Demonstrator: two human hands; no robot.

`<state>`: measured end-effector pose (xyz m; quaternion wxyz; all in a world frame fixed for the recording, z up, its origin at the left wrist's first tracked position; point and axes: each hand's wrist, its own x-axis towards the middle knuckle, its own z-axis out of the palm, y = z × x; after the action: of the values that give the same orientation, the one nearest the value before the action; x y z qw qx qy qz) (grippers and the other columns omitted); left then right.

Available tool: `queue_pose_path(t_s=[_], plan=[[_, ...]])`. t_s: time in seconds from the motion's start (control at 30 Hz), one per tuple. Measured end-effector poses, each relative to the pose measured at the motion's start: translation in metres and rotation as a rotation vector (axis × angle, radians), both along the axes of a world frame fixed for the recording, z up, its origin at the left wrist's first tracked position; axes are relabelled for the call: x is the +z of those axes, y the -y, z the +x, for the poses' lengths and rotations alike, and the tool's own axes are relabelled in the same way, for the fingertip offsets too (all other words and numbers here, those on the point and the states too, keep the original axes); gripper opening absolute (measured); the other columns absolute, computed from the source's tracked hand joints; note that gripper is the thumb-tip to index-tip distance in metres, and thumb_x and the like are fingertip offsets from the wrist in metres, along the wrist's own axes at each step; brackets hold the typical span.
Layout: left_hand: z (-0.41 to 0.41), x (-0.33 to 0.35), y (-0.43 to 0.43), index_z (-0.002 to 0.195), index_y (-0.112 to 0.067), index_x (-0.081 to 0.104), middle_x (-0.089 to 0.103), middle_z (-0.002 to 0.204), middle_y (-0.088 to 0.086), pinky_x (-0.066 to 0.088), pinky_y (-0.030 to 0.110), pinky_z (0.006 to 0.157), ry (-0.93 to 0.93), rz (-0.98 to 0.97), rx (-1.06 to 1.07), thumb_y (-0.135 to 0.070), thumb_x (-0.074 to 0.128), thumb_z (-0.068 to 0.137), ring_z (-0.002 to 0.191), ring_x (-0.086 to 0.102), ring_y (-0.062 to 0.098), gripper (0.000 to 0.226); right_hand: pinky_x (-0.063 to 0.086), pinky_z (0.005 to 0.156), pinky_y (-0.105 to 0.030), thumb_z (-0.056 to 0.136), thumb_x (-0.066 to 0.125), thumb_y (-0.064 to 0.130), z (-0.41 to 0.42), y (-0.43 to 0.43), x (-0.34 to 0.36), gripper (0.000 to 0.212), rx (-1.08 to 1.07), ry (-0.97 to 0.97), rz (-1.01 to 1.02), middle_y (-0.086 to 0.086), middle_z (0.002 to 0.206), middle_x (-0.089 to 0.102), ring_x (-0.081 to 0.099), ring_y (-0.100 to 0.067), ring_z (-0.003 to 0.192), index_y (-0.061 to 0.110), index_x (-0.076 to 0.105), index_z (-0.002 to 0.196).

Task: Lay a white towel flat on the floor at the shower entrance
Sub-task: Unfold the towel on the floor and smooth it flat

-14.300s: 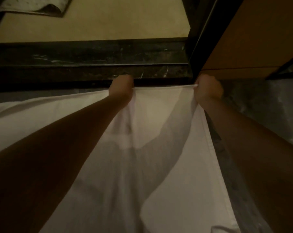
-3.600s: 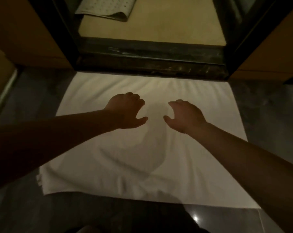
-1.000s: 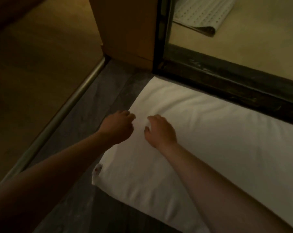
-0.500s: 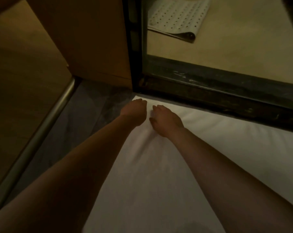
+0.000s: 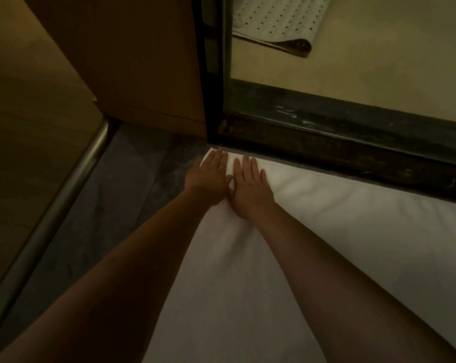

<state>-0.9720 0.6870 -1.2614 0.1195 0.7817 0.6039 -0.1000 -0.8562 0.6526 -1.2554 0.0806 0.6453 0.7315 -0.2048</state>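
Under our flat, open left hand (image 5: 207,179) and right hand (image 5: 249,188), the towel (image 5: 352,231) corner gets smoothed against the sill (image 5: 352,150); remaining edges likely need pressing next.

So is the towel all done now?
Nearly. Done: the towel lies spread on the dark floor, its far edge along the shower step. In hand: the left hand and right hand press flat, side by side, on its far left corner. Left: probably just lifting the hands; the near edge is out of view, so I can't check it.
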Motion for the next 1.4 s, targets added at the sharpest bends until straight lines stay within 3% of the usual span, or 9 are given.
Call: queue_pose_path(t_s=[0.13,0.27,0.47,0.67,0.77,0.87,0.97,1.1,1.4], plan=[[0.004,0.001,0.013,0.149,-0.014,0.01,0.006,0.158,0.005,0.011,0.036,0.115,0.072,0.092,-0.023,-0.031,0.028,0.101,0.144,0.006,0.018,0.055,-0.003,0.119,-0.04,0.1,0.023,0.045,0.009,-0.004,0.003,0.067,0.037,-0.046,-0.028,-0.009,0.157,-0.019,-0.018,-0.023,0.143,0.015,-0.013,0.149],[0.001,-0.012,0.025,0.149,-0.018,0.006,0.002,0.158,0.002,0.006,0.035,0.114,0.188,0.038,-0.001,-0.04,0.025,0.1,0.144,0.002,0.016,0.058,-0.002,0.119,-0.041,0.1,0.023,0.043,0.015,0.015,-0.003,0.066,-0.062,0.002,0.129,-0.011,0.158,-0.012,-0.013,-0.024,0.145,0.011,-0.007,0.149],[0.006,-0.017,0.019,0.149,-0.017,0.0,-0.002,0.158,0.004,0.001,0.035,0.113,0.142,0.059,0.041,-0.046,0.023,0.098,0.144,-0.001,0.017,0.063,-0.002,0.119,-0.042,0.098,0.023,0.051,0.023,0.025,-0.01,0.069,-0.081,0.006,0.117,-0.013,0.157,-0.017,-0.015,-0.027,0.144,0.018,-0.011,0.149],[0.006,-0.005,0.001,0.149,-0.016,-0.001,-0.004,0.158,0.004,0.007,0.04,0.115,0.108,-0.055,0.071,-0.042,0.023,0.1,0.144,0.001,0.02,0.061,-0.003,0.119,-0.041,0.1,0.024,0.046,0.029,0.001,0.003,0.067,0.006,-0.019,0.015,-0.013,0.156,-0.019,-0.017,-0.026,0.144,0.019,-0.013,0.149],[0.013,0.0,-0.003,0.149,-0.016,0.005,0.002,0.158,0.004,0.01,0.04,0.115,0.095,-0.059,0.114,-0.042,0.023,0.1,0.144,0.006,0.021,0.059,-0.002,0.119,-0.04,0.1,0.023,0.047,0.035,0.01,0.004,0.068,-0.005,-0.016,0.074,-0.012,0.157,-0.015,-0.015,-0.024,0.144,0.014,-0.009,0.149],[0.022,-0.004,0.006,0.149,-0.015,0.011,0.009,0.158,0.005,0.013,0.039,0.114,0.158,0.057,0.129,-0.041,0.023,0.1,0.144,0.011,0.021,0.056,-0.003,0.118,-0.04,0.097,0.02,0.052,0.035,0.031,-0.007,0.072,-0.133,-0.004,0.165,-0.012,0.157,-0.015,-0.014,-0.025,0.144,0.012,-0.009,0.149],[0.026,-0.019,0.02,0.149,-0.021,0.006,0.002,0.158,0.004,0.006,0.037,0.114,0.183,0.085,0.018,-0.042,0.024,0.099,0.144,0.002,0.02,0.057,-0.004,0.118,-0.041,0.097,0.018,0.054,0.037,0.037,-0.018,0.071,-0.2,-0.005,0.198,-0.013,0.157,-0.015,-0.014,-0.027,0.144,0.016,-0.01,0.15],[0.016,-0.033,0.017,0.148,-0.027,-0.009,-0.013,0.157,0.005,-0.004,0.037,0.112,0.147,0.062,0.029,-0.052,0.023,0.096,0.144,-0.01,0.022,0.067,-0.003,0.118,-0.042,0.097,0.019,0.054,0.041,0.026,-0.021,0.068,-0.155,-0.032,0.201,-0.014,0.157,-0.017,-0.015,-0.028,0.144,0.021,-0.007,0.15],[0.026,-0.012,-0.002,0.147,-0.024,-0.014,-0.018,0.156,0.009,0.004,0.044,0.115,0.063,-0.11,0.116,-0.05,0.026,0.097,0.143,-0.01,0.026,0.07,-0.001,0.119,-0.04,0.099,0.023,0.049,0.058,0.015,-0.004,0.067,-0.055,-0.019,0.08,-0.013,0.157,-0.015,-0.014,-0.026,0.144,0.019,-0.009,0.15]])
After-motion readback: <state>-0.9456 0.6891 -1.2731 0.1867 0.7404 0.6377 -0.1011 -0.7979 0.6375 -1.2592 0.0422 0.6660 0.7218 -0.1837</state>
